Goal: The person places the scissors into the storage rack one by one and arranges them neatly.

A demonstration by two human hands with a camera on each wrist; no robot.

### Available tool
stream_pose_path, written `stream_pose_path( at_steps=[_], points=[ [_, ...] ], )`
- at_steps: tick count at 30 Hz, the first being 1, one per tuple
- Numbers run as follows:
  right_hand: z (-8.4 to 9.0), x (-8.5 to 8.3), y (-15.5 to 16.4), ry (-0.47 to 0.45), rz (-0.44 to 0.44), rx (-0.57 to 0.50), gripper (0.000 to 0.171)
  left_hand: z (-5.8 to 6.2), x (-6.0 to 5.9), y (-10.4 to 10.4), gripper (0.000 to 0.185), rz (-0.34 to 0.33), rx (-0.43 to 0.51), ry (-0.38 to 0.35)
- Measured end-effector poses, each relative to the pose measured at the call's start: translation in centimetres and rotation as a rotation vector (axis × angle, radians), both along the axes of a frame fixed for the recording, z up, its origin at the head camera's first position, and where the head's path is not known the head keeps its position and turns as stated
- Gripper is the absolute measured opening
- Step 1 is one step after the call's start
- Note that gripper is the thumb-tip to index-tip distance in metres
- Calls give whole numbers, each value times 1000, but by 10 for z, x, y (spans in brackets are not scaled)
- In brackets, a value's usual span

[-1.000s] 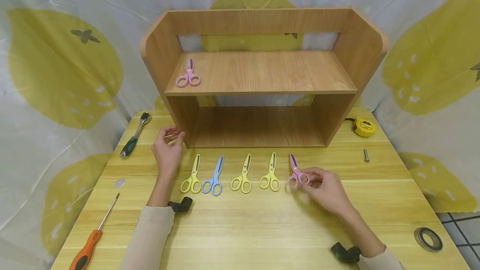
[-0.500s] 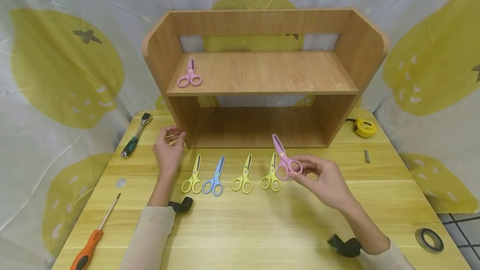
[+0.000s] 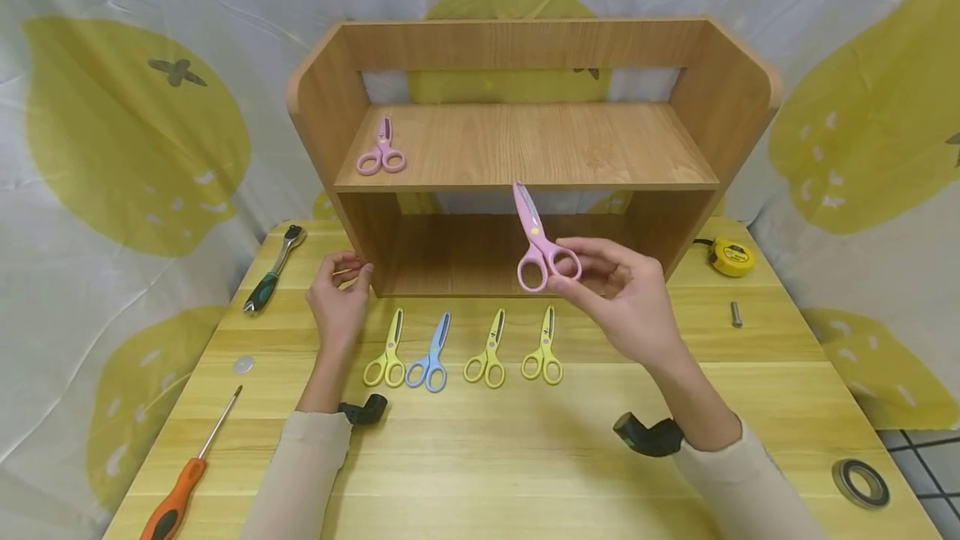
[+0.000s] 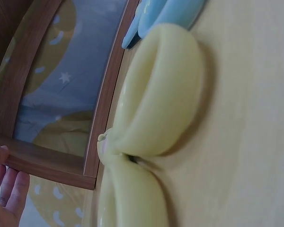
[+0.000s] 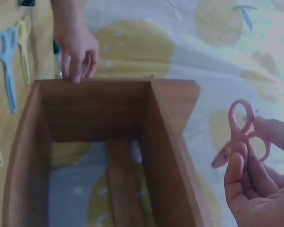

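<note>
**Pink scissors held up before the shelf**

Here, from the head view, the right hand (image 3: 622, 294) pinches the pink scissors (image 3: 538, 244) by one handle ring, lifted off the table (image 3: 525, 457) in front of the wooden shelf unit (image 3: 525, 148). Their long axis runs nearly upright, tilted a little to the left, with the closed blades pointing up and away toward the edge of the upper shelf and the rings lowest. The left hand (image 3: 339, 298) rests its curled fingers against the shelf unit's lower left corner. A second pink pair (image 3: 382, 151) lies on the upper shelf at the left. On the table lie a yellow pair (image 3: 386, 352), a blue pair (image 3: 430, 357) and two more yellow pairs (image 3: 487, 352), all tips toward the shelf.

The left wrist view shows only what the head view misses: yellow handles (image 4: 156, 109) very close, blurred, and fingertips (image 4: 7, 189) against the shelf's edge.

The right wrist view shows the thumb and fingers (image 5: 255, 189) round the ring of the pink pair, and the other hand on the shelf's rim.
</note>
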State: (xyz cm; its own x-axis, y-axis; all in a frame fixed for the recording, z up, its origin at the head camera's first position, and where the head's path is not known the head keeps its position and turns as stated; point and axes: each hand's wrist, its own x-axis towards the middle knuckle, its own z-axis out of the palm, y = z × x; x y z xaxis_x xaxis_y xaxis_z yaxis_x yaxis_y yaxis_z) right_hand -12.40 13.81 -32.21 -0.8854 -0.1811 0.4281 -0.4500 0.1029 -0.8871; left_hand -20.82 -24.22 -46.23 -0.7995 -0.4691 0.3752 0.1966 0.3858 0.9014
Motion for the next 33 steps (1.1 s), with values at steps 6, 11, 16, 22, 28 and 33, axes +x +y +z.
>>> stream_pose_path(
  at_steps=[6, 11, 16, 22, 28, 33],
  points=[
    [24, -39, -24, 0, -81, -27, 38, 1, 0, -1, 24, 2, -9, 7],
    [41, -75, -46, 35, -84, 24, 37, 4, 0, 1, 24, 8, -3, 14],
    [55, -102, -68, 44, -83, 88, 38, 6, 3, 1, 23, 4, -3, 5],
    [65, -127, -92, -1, -115, 217, 41, 4, 3, 5, 24, 0, 10, -5],
    [70, -144, -116, -38, -87, 260, 43, 22, 15, 14, 23, -18, 26, 10],
    [69, -149, -128, -37, -65, 295, 41, 24, 16, 13, 23, -18, 9, 6]
  ],
)
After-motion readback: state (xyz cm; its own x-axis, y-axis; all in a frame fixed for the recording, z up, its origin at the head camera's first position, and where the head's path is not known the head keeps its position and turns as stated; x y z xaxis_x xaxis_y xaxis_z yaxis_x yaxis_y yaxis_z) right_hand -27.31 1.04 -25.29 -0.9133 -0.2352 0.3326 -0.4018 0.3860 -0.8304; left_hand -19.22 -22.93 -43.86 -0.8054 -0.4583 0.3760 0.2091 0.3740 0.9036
